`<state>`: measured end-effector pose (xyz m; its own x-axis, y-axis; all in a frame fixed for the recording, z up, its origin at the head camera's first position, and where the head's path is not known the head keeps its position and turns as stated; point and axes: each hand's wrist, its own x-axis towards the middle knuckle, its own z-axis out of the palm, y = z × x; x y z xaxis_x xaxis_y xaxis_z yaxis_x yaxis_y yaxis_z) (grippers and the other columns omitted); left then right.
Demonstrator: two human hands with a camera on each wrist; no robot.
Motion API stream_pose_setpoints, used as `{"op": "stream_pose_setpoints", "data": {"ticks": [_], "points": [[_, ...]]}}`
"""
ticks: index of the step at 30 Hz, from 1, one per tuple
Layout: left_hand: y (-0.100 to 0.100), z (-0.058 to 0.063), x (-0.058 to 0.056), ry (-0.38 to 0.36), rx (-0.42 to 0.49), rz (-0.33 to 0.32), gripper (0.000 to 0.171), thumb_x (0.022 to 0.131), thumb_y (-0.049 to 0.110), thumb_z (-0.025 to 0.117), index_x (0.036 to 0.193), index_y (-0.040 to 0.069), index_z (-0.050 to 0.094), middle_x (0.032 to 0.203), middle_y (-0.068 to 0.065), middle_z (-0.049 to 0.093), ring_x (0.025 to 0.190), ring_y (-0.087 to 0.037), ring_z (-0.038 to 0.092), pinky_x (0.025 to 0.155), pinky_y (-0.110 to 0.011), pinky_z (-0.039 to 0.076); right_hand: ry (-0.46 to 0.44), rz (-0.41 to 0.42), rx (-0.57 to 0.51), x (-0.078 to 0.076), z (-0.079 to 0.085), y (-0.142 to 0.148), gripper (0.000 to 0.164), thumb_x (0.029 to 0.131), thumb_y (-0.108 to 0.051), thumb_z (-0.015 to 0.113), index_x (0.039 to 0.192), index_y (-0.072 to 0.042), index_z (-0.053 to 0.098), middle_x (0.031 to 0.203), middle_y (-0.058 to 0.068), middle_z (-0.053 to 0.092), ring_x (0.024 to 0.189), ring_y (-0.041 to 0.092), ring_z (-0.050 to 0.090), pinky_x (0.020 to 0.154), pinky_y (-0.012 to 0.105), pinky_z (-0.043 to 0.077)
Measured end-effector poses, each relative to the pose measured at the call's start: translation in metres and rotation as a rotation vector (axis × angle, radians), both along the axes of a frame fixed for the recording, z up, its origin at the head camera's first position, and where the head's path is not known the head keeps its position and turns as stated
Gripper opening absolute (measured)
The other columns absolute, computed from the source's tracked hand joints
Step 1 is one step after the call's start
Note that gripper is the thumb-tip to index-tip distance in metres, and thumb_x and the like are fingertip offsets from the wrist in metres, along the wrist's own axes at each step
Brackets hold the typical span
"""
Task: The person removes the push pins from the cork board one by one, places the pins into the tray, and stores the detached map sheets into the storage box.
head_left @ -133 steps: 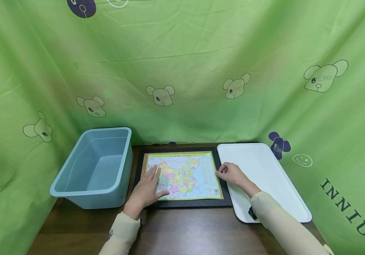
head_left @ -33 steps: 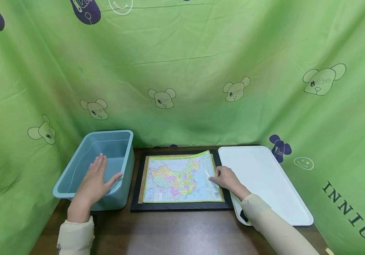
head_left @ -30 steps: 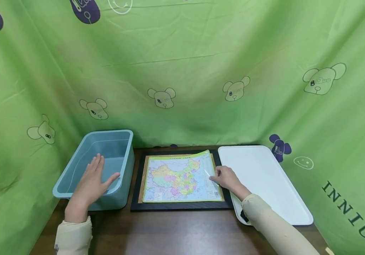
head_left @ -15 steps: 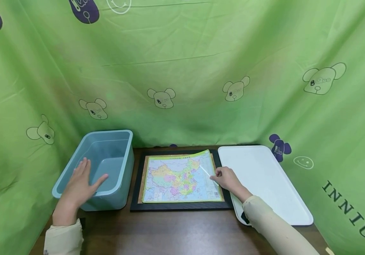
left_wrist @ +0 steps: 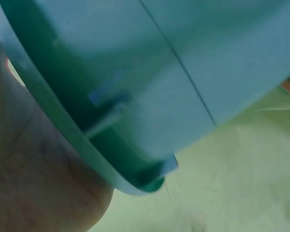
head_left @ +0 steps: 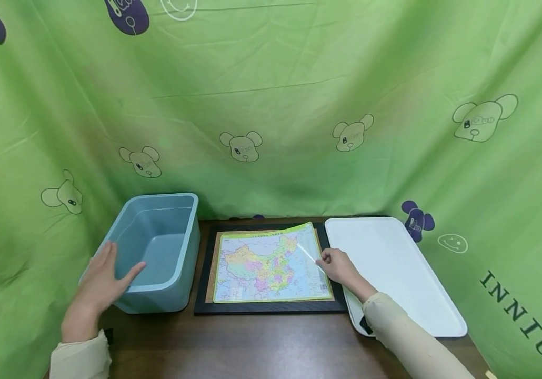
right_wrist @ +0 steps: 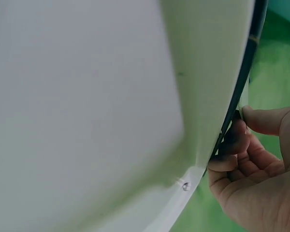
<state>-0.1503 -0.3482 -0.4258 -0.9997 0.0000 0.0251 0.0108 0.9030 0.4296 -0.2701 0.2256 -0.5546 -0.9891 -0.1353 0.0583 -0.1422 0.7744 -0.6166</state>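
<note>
A laminated-looking map of China [head_left: 257, 268] with a yellow-green border lies on a black-framed board [head_left: 271, 308]. My right hand [head_left: 339, 266] pinches the map's right edge between thumb and fingers, and the sheet bends up there with a bright glare line. In the right wrist view, thumb and fingertips meet beside the white tray's rim. My left hand [head_left: 98, 281] lies at the near left rim of the blue plastic bin [head_left: 183, 258], fingers straight and thumb spread. The left wrist view shows the bin's outer wall [left_wrist: 183, 63] and rim close against the palm side.
A white tray [head_left: 399, 273] stands right of the board, under my right forearm. All of these sit on a brown wooden table [head_left: 252, 347]. A green printed curtain [head_left: 290, 179] hangs behind and at both sides.
My left hand has left the map and moved left over the bin, then down to its near left rim. My right hand has taken the map's right edge, which now bends upward.
</note>
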Motion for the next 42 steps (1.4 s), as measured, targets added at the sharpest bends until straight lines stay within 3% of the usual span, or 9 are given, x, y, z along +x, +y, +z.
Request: {"op": "stream_pose_setpoints", "data": {"ticks": [6,12,23,29,34,42], "points": [[-0.009,-0.004,0.0,0.006,0.0,0.009,0.108,0.109,0.064,0.047,0.164,-0.017,0.001,0.171,-0.039,-0.006,0.158,-0.059,-0.005,0.125,-0.075,0.003,-0.009,-0.011,-0.001,0.0,0.001,0.0,0.013,0.102,-0.008,0.069,0.093,0.001,0.07,0.08,0.007,0.068,0.068,0.017,0.058,0.061,0.03,0.048],[-0.013,-0.007,-0.001,0.007,-0.008,0.006,0.108,0.109,0.064,0.046,0.163,-0.018,0.0,0.17,-0.042,-0.005,0.158,-0.06,-0.004,0.127,-0.072,0.0,0.035,0.01,-0.014,-0.001,0.003,0.004,0.012,0.103,-0.009,0.067,0.096,-0.001,0.07,0.085,0.007,0.07,0.076,0.019,0.063,0.07,0.038,0.054],[-0.015,-0.009,-0.002,0.008,-0.021,0.006,0.107,0.11,0.065,0.043,0.163,-0.017,0.0,0.171,-0.039,-0.007,0.159,-0.058,-0.006,0.128,-0.068,-0.003,0.06,0.045,-0.136,-0.002,0.004,0.008,0.012,0.107,-0.01,0.065,0.104,0.001,0.07,0.079,0.002,0.064,0.067,0.015,0.051,0.068,0.032,0.045],[-0.017,-0.011,-0.001,0.029,-0.036,0.01,0.105,0.11,0.063,0.043,0.163,-0.017,0.002,0.171,-0.04,-0.005,0.159,-0.057,-0.005,0.129,-0.068,-0.003,0.025,0.052,-0.222,0.0,0.007,0.009,0.023,0.109,-0.012,0.063,0.12,0.007,0.071,0.081,0.006,0.069,0.06,0.014,0.046,0.062,0.031,0.041],[-0.018,-0.013,-0.002,0.046,-0.046,0.007,0.104,0.111,0.062,0.043,0.163,-0.018,0.004,0.17,-0.041,-0.003,0.159,-0.058,-0.002,0.128,-0.07,0.001,-0.018,0.023,-0.314,0.001,0.012,0.011,0.026,0.11,-0.014,0.063,0.123,0.007,0.071,0.073,0.001,0.065,0.057,0.012,0.04,0.056,0.028,0.035],[-0.017,-0.015,0.002,0.053,-0.054,0.01,0.102,0.111,0.061,0.042,0.163,-0.017,0.004,0.17,-0.041,-0.002,0.159,-0.057,-0.002,0.129,-0.069,0.0,-0.083,-0.03,-0.417,-0.001,0.016,0.014,0.033,0.109,-0.016,0.066,0.127,0.012,0.068,0.084,0.004,0.076,0.071,0.01,0.059,0.065,0.023,0.05]]}}
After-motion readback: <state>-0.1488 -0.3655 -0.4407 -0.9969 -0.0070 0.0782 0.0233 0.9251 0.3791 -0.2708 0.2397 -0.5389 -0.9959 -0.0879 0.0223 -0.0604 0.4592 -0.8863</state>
